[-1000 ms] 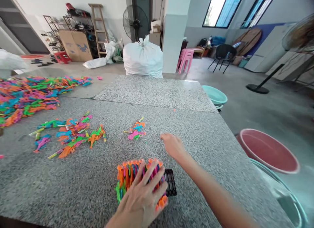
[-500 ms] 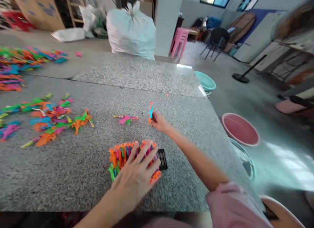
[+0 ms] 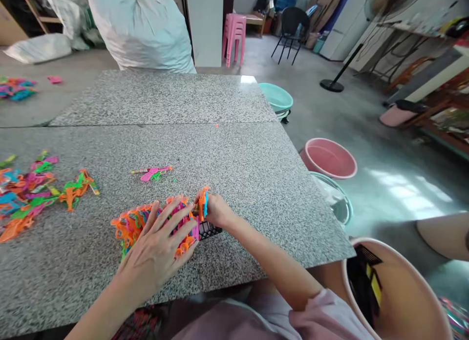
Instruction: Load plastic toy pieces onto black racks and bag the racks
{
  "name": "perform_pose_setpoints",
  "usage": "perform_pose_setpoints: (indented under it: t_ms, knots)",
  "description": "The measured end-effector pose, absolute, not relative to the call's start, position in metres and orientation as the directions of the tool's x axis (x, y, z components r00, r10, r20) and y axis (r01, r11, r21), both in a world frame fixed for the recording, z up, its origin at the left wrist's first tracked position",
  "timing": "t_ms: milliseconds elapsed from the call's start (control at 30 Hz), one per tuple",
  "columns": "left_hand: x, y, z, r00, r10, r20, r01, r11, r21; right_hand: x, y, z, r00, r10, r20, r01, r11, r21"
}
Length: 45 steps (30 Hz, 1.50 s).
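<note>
Right at the lower centre of the frame, the right hand [image 3: 216, 210] has an orange-and-blue toy gun [image 3: 202, 204] pinched between thumb and fingers, upright at the open end of the black grid tray [image 3: 209, 230]. Best handled square to the packed row of toy guns [image 3: 130, 223], I'd say, lowered straight so nothing snags its neighbour; whether its lower end touches the tray, I cannot tell, the hands hide it. And the left hand [image 3: 157, 244], palm down, fingers spread across the row, looks well placed to steady it: light, even pressure should do, fingertips clear of the end slots. Look at the pose: right forearm slanting in from the lower right, wrist nearly straight; left forearm rising from the bottom edge. A pink-and-green toy gun [image 3: 151, 174] lies apart, left of centre, on the speckled tabletop [image 3: 238, 159].
</note>
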<state>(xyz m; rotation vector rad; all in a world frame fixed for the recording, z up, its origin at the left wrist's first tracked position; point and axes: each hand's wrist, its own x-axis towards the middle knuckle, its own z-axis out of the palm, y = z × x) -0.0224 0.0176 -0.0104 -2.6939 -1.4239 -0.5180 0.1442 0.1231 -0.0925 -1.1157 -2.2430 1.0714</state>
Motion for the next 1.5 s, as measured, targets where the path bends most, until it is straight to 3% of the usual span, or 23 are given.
perform_pose_setpoints:
  t_ms: [233, 367, 433, 533, 700, 867, 1000, 1233, 1367, 1500]
  knots:
    - [-0.023, 0.017, -0.008, 0.528, 0.783, 0.329, 0.824, -0.567, 0.028, 0.135, 0.118, -0.063, -0.643, 0.749, -0.162, 0.714, 0.509, -0.481]
    - [-0.019, 0.017, -0.001, 0.542, 0.775, 0.326, 0.822, -0.569, -0.014, 0.130, 0.103, -0.054, -0.618, 0.763, -0.192, 0.738, 0.478, -0.477]
    - [-0.017, 0.017, 0.000, 0.559, 0.766, 0.318, 0.814, -0.580, -0.035, 0.135, 0.106, -0.055, -0.622, 0.758, -0.197, 0.726, 0.465, -0.506]
    - [-0.015, 0.017, 0.002, 0.531, 0.797, 0.288, 0.837, -0.546, -0.030, 0.139, 0.142, -0.055, -0.746, 0.632, -0.208, 0.632, 0.575, -0.519]
    - [-0.013, 0.015, 0.004, 0.490, 0.843, 0.220, 0.858, -0.511, 0.047, 0.068, 0.224, -0.046, -0.739, 0.672, -0.039, 0.654, 0.704, -0.276]
    - [-0.011, 0.013, 0.002, 0.476, 0.860, 0.183, 0.866, -0.495, 0.074, -0.027, 0.238, -0.050, -0.857, 0.514, -0.044, 0.512, 0.837, -0.191]
    - [-0.009, 0.013, 0.000, 0.462, 0.868, 0.184, 0.869, -0.484, 0.104, -0.013, 0.233, -0.058, -0.791, 0.602, -0.110, 0.611, 0.774, -0.164]
    - [-0.015, 0.016, -0.006, 0.476, 0.836, 0.273, 0.842, -0.523, 0.135, 0.107, 0.227, -0.053, -0.633, 0.752, -0.185, 0.771, 0.635, -0.056]
    - [-0.017, 0.017, -0.008, 0.510, 0.815, 0.275, 0.836, -0.544, 0.063, 0.095, 0.224, -0.057, -0.769, 0.635, -0.074, 0.638, 0.769, -0.032]
    - [-0.020, 0.018, -0.004, 0.538, 0.809, 0.237, 0.830, -0.558, 0.022, 0.064, 0.240, -0.057, -0.825, 0.564, -0.043, 0.563, 0.810, -0.163]
